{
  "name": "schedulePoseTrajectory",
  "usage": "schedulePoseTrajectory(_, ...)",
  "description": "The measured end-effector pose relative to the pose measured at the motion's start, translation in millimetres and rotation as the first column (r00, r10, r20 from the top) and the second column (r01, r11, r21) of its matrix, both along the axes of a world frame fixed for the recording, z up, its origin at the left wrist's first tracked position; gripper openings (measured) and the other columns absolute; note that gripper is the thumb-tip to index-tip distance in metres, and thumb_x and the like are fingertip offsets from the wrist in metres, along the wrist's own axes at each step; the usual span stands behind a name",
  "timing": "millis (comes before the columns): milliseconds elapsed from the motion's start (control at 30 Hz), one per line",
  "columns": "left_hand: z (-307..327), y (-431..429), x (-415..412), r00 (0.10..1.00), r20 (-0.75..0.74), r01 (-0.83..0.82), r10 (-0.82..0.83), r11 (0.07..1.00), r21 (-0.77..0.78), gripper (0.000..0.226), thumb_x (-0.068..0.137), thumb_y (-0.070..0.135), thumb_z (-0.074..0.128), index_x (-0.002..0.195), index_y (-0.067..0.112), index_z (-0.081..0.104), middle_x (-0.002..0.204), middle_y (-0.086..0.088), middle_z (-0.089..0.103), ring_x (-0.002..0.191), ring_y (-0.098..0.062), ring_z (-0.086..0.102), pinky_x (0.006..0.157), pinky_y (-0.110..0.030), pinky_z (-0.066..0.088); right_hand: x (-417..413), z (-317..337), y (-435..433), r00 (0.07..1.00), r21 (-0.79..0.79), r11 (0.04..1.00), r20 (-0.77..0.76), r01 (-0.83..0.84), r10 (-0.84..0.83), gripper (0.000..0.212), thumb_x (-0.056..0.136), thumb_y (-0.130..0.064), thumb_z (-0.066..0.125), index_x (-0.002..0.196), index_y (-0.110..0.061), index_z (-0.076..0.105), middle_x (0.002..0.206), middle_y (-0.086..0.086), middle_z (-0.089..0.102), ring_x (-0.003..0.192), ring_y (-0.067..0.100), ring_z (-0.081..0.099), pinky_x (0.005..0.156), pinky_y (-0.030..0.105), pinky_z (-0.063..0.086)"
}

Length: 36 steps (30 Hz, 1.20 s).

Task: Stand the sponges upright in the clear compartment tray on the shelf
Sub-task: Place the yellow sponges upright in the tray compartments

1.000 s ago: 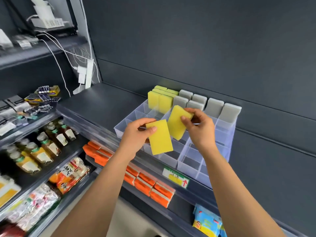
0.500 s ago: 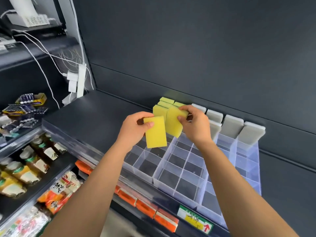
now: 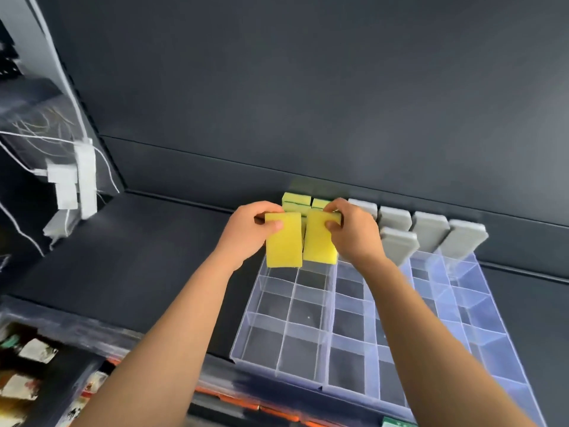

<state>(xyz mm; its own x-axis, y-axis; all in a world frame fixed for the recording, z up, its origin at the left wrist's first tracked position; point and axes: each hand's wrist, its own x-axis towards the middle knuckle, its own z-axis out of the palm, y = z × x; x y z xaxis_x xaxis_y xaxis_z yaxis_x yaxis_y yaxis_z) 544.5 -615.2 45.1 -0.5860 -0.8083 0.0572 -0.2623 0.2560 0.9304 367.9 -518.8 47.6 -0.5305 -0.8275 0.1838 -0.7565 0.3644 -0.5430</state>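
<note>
light: even, fairly bright – soft sheen on back panel (image 3: 523,167) at right | shadows: faint | blur: motion smear lower left and left edge | edges: wide-angle bowing

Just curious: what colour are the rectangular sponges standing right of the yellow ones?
Grey rectangular sponges, clearest in head view.

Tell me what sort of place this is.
Probably a shop. It has dark display shelving, a clear compartment tray holding neat rows of yellow sponges and grey sponges, and blurred packaged goods on the shelves below.
</note>
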Motion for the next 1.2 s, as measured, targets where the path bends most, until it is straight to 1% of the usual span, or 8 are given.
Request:
schedulePoseTrajectory(233,1,-15,-11,0.999,0.001,0.036,-0.036,0.999,-0.038,0.025,0.085,0.013,0.064,0.098,0.034,0.064,0.102,0.009,0.063,0.096,-0.015,0.06,0.085,-0.044,0.053,5,-5,1,0.997,-0.076,0.994,-0.017,0.078,-0.08,0.022,0.087,-0.01,0.057,0.107,-0.021,0.057,0.102,0.003,0.059,0.07,0.019,0.046,0.064,0.027,0.032)
schedulePoseTrajectory(367,0,-14,-16,0.999,0.029,0.03,-0.027,0.993,-0.112,0.026,0.085,0.013,0.064,0.098,0.036,0.063,0.103,0.013,0.061,0.098,-0.012,0.056,0.088,-0.035,0.048,9,-10,5,0.998,-0.086,0.996,-0.056,0.032,-0.037,0.024,0.085,-0.006,0.059,0.105,-0.019,0.057,0.1,0.002,0.058,0.072,0.018,0.047,0.065,0.028,0.031)
schedulePoseTrajectory(500,-2,-10,-19,1.0,0.021,0.004,0.0,0.98,-0.199,0.025,0.084,0.01,0.065,0.097,0.031,0.064,0.095,0.022,0.055,0.086,0.001,0.051,0.078,-0.02,0.038,11,-14,10,0.997,-0.124,0.992,-0.075,-0.006,-0.004,0.021,0.081,-0.002,0.063,0.098,-0.013,0.06,0.102,0.005,0.058,0.07,0.021,0.049,0.063,0.029,0.038)
schedulePoseTrajectory(667,-3,-9,-22,0.998,0.065,0.023,-0.005,0.959,-0.282,0.024,0.083,0.007,0.065,0.099,0.025,0.065,0.1,0.009,0.057,0.089,-0.008,0.051,0.071,-0.01,0.036,13,-19,15,0.992,-0.117,0.992,-0.118,-0.048,0.035,0.019,0.078,-0.001,0.065,0.094,-0.011,0.061,0.1,0.003,0.056,0.068,0.015,0.041,0.059,0.026,0.031)
schedulePoseTrajectory(800,-3,-10,-19,0.997,0.07,0.034,-0.016,0.962,-0.271,0.025,0.084,0.007,0.064,0.099,0.027,0.064,0.1,0.013,0.055,0.092,-0.006,0.05,0.074,-0.013,0.035,12,-15,16,0.988,-0.056,0.995,-0.136,-0.078,0.069,0.019,0.078,-0.002,0.065,0.094,-0.012,0.061,0.099,0.002,0.058,0.07,0.018,0.044,0.059,0.027,0.033)
schedulePoseTrajectory(900,-3,-10,-18,0.998,0.066,0.021,-0.004,0.963,-0.267,0.025,0.084,0.006,0.063,0.099,0.026,0.064,0.101,0.012,0.055,0.092,-0.007,0.05,0.077,-0.02,0.036,12,-15,16,0.984,0.001,0.995,-0.151,-0.101,0.1,0.021,0.078,-0.002,0.065,0.096,-0.013,0.061,0.099,0.003,0.06,0.085,0.024,0.053,0.063,0.028,0.035)
schedulePoseTrajectory(1000,-2,-8,-18,0.997,0.073,0.028,-0.008,0.96,-0.28,0.024,0.084,0.006,0.064,0.099,0.025,0.064,0.102,0.011,0.056,0.093,-0.008,0.05,0.079,-0.021,0.035,14,-19,16,0.976,0.014,0.997,-0.202,-0.081,0.083,0.021,0.08,-0.004,0.065,0.098,-0.013,0.063,0.101,0.002,0.063,0.095,0.023,0.05,0.066,0.029,0.036)
schedulePoseTrajectory(1200,-1,-10,-17,0.997,0.074,0.033,-0.012,0.956,-0.291,0.025,0.083,0.006,0.064,0.096,0.028,0.062,0.098,0.017,0.055,0.093,-0.006,0.05,0.079,-0.018,0.036,18,-26,13,0.966,0.047,0.998,-0.255,-0.037,0.048,0.019,0.082,-0.002,0.06,0.098,-0.01,0.065,0.106,0.005,0.057,0.101,0.025,0.047,0.07,0.036,0.047)
